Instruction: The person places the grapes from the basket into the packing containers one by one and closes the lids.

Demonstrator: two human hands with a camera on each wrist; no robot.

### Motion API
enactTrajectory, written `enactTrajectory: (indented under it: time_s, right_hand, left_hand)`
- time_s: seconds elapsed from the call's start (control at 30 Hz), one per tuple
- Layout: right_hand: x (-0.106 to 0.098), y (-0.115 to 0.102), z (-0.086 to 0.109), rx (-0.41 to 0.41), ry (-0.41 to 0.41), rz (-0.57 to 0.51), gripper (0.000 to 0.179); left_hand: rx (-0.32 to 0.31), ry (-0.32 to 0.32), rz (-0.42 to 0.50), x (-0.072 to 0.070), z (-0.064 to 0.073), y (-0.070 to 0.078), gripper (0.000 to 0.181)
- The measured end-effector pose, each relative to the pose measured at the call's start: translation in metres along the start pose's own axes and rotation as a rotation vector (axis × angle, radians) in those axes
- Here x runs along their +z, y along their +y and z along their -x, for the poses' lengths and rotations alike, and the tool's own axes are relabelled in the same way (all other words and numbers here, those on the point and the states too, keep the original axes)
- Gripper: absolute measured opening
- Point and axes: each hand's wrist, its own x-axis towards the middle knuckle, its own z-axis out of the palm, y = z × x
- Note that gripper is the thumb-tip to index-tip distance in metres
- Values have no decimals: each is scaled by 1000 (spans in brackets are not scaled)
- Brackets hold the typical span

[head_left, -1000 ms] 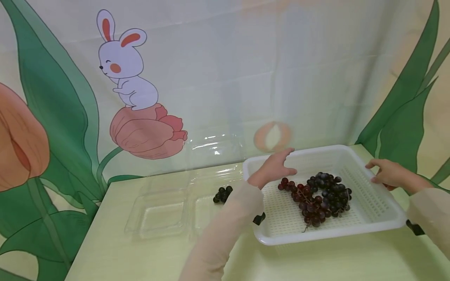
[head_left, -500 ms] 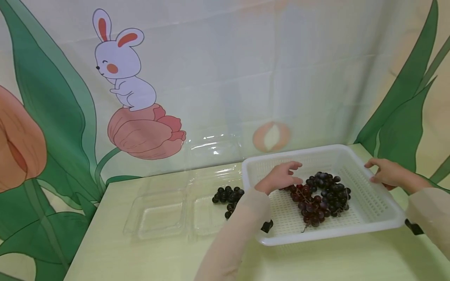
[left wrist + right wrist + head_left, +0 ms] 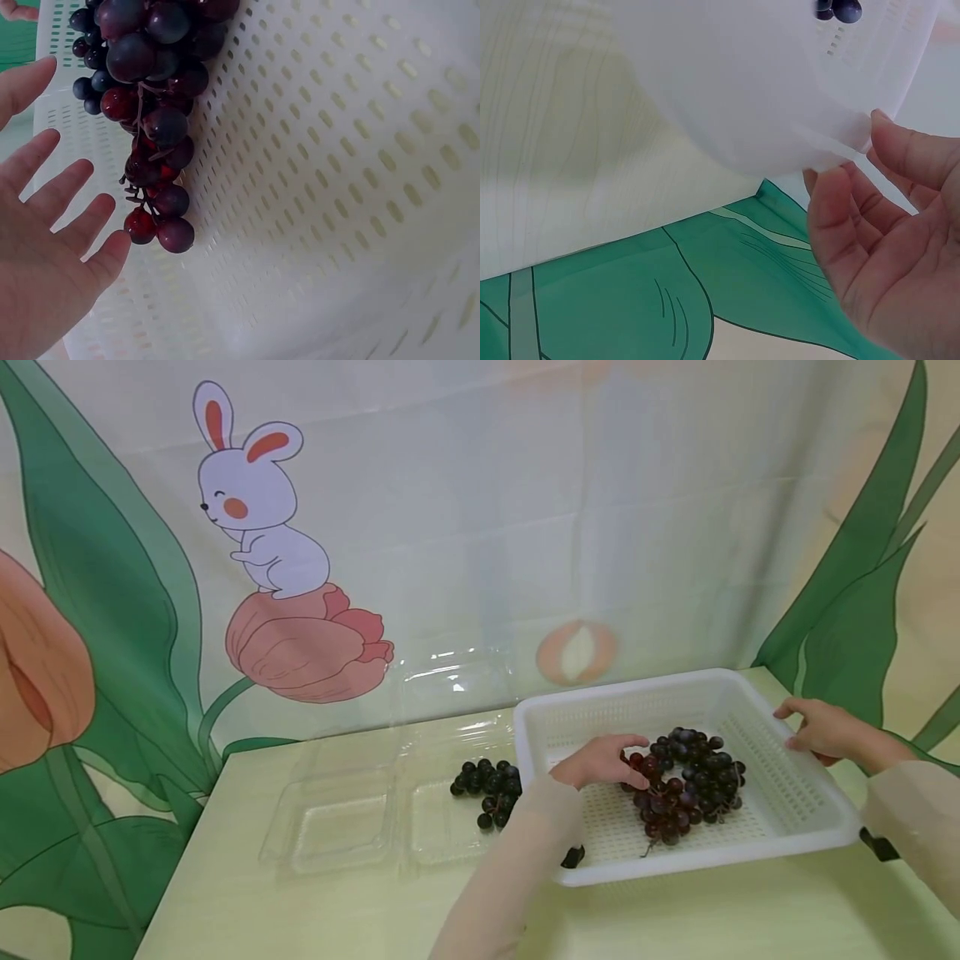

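Note:
A white perforated basket (image 3: 600,860) on the table holds a bunch of red grapes (image 3: 670,814) and a bunch of dark grapes (image 3: 712,772), side by side. My left hand (image 3: 600,762) reaches into the basket at the left end of the red bunch. The left wrist view shows that hand's fingers (image 3: 67,187) spread beside the red grapes (image 3: 154,169), with a small gap between. At the basket's right side, my right hand (image 3: 828,732) grips the rim. In the right wrist view, thumb and curled fingers of the right hand (image 3: 889,232) pinch the basket edge (image 3: 772,142).
Left of the basket stand two clear plastic boxes, one with dark grapes (image 3: 487,785) in it, partly hidden by my left sleeve (image 3: 517,868). The other clear box (image 3: 337,827) is farther left. A printed curtain (image 3: 450,527) hangs behind the table (image 3: 247,893).
My left hand has moved down and slightly right, from above the basket's left side to the red grapes. More of the dark grapes in the clear box show. My right hand stays at the rim.

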Motion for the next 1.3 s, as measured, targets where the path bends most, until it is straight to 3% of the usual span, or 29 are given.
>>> enactTrajectory:
  time_s: [0.27,0.67,1.03,1.3]
  right_hand:
    - [1,1,-1,-9,-3,-5,45]
    - [1,1,-1,4,9,4,46]
    - [-1,2,1,-9,4,-5,46]
    - [-1,1,2,-11,14,-5,44]
  left_hand:
    - [-28,-40,-48,3,0,2,67]
    - [-52,-51,7,5,-5,4,66]
    - [-83,-85,-56,6,-13,1,69]
    - [-130,-115,-49,7,-13,1,71]
